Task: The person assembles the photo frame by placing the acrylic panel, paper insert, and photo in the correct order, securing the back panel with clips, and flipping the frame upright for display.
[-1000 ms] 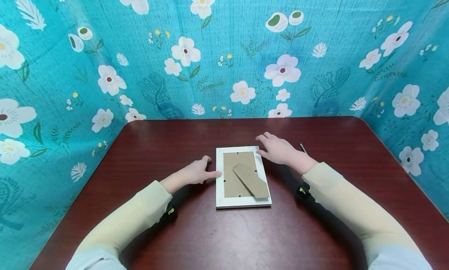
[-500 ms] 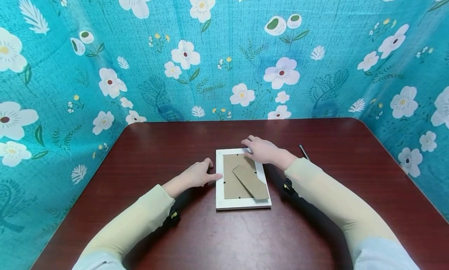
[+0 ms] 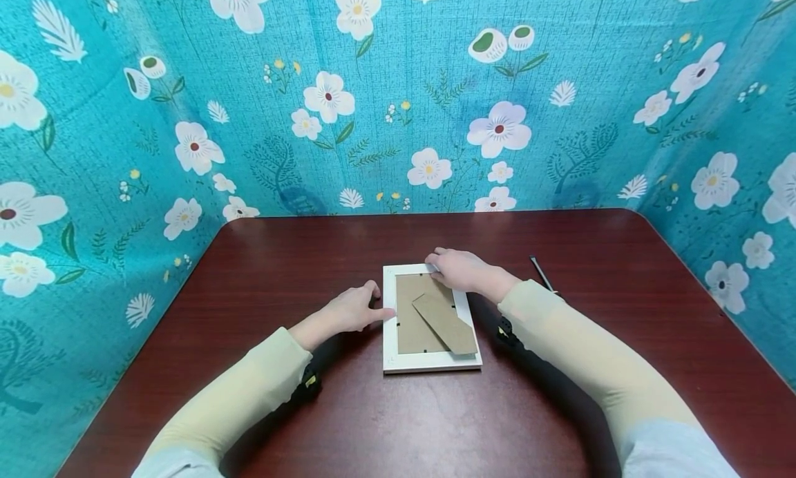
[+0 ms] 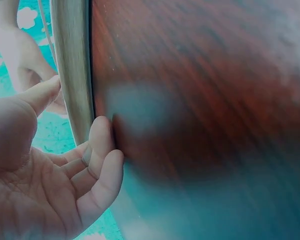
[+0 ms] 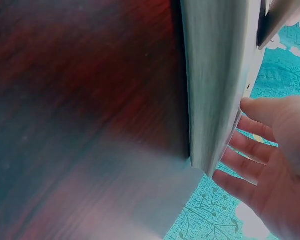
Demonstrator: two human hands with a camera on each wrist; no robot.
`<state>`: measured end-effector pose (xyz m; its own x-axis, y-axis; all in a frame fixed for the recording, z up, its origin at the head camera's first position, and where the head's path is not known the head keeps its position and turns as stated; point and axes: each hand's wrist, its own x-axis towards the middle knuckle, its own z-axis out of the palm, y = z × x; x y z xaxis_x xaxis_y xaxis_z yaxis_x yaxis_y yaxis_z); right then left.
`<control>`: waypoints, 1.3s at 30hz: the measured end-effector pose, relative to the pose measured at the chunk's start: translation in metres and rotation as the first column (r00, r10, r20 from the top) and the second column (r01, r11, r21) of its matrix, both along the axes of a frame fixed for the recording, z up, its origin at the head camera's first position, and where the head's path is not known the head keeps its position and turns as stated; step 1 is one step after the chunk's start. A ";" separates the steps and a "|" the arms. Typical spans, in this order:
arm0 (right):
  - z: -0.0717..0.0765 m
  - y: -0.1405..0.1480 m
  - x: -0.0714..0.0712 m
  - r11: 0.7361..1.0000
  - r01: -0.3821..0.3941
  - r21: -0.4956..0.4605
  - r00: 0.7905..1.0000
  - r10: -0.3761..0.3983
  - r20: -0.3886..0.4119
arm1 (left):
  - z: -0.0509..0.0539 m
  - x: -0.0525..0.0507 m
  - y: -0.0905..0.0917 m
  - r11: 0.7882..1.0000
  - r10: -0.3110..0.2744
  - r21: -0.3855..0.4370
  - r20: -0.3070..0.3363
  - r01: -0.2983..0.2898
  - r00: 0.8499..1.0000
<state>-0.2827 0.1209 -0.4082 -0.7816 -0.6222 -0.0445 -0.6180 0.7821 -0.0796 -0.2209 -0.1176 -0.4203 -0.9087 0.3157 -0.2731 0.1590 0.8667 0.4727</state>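
Observation:
A white picture frame (image 3: 390,340) lies face down on the table, its brown backing board (image 3: 407,326) upward. A brown stand leg (image 3: 444,324) lies slanted across the backing. In the head view my left hand (image 3: 351,309) is at the frame's left side, the thumb resting on the rim and the fingers spread beside it on the table. My right hand (image 3: 460,269) grips the top right corner, thumb on the back and fingers over the far edge. The right wrist view shows those fingers (image 5: 247,155) against the frame's end. The frame's front is hidden.
The dark red wooden table (image 3: 398,423) has a thin grey tool, perhaps a screwdriver (image 3: 542,273), lying right of the frame, partly behind the right forearm. A turquoise floral cloth (image 3: 398,91) hangs behind and at both sides of the table.
My right hand has moved left from beside the frame's right edge onto its top right corner and grips it there. My left hand and the frame have barely moved.

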 end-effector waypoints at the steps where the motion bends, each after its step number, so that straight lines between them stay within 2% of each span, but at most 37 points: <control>1: 0.000 -0.001 -0.001 1.000 -0.004 0.008 1.000 0.004 -0.002 | 0.000 0.000 0.001 1.000 -0.005 0.001 -0.002 0.005 1.000; 12: 0.001 -0.002 -0.008 0.998 -0.030 0.047 0.999 0.031 -0.024 | -0.001 -0.004 0.006 1.000 -0.015 -0.026 0.006 0.015 1.000; 29: -0.001 -0.008 -0.009 0.997 -0.002 0.076 1.000 0.004 -0.030 | 0.000 -0.004 0.005 1.000 0.000 0.012 0.037 -0.001 0.999; 34: -0.003 -0.007 -0.009 0.997 0.006 0.081 1.000 -0.003 -0.030 | 0.000 -0.004 0.007 1.000 -0.011 0.001 0.015 0.011 1.000; 39: -0.003 -0.006 -0.007 0.998 -0.026 0.063 0.998 0.030 -0.058 | -0.001 -0.002 0.004 1.000 -0.031 0.001 -0.022 0.031 0.999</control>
